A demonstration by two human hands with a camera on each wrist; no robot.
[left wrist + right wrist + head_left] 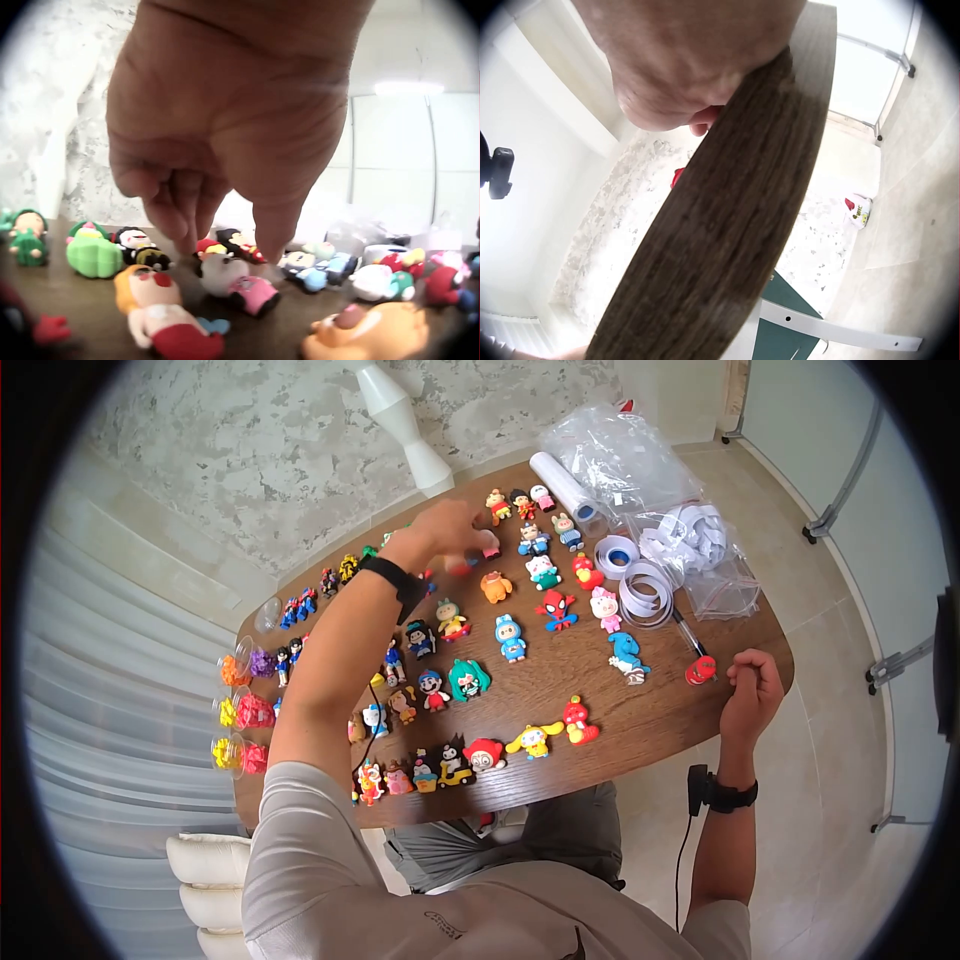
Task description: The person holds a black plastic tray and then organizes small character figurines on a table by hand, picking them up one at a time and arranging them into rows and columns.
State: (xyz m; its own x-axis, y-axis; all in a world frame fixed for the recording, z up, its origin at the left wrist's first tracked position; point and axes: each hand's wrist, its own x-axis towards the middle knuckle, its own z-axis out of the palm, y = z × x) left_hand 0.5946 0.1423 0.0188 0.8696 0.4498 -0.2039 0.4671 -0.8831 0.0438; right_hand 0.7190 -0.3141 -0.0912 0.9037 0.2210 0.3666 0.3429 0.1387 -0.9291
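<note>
So, my left hand (pixel 437 538) is stretched across to the far side, fingers and thumb pointing down around the pink figure (pixel 256 295), which lies on the table (pixel 550 685) just beside an orange-haired one (pixel 161 311). Coming from above makes sense, I'd say, with neighbours packed so near. Do I have a grip on it? From here I cannot tell. My right hand (pixel 753 695) is at the near edge, fingers loosely curled, nothing in them that I can see; probably just parked, beside a red piece (pixel 701 671).

The figures lie in loose rows, spaced, I suspect, so each one shows. Open tubs (pixel 228 712) of bright bits sit at the left end; white strip rolls (pixel 646 600) and clear bags (pixel 620 455) are bunched at the right, likely out of the figures' way.

Under it all, brown wood grain with a rounded edge. Around me: a patchy grey wall (pixel 260 440), pleated curtain (pixel 120 680) to my left, pale tiles (pixel 810 770), and wheeled boards (pixel 815 435) off right.
</note>
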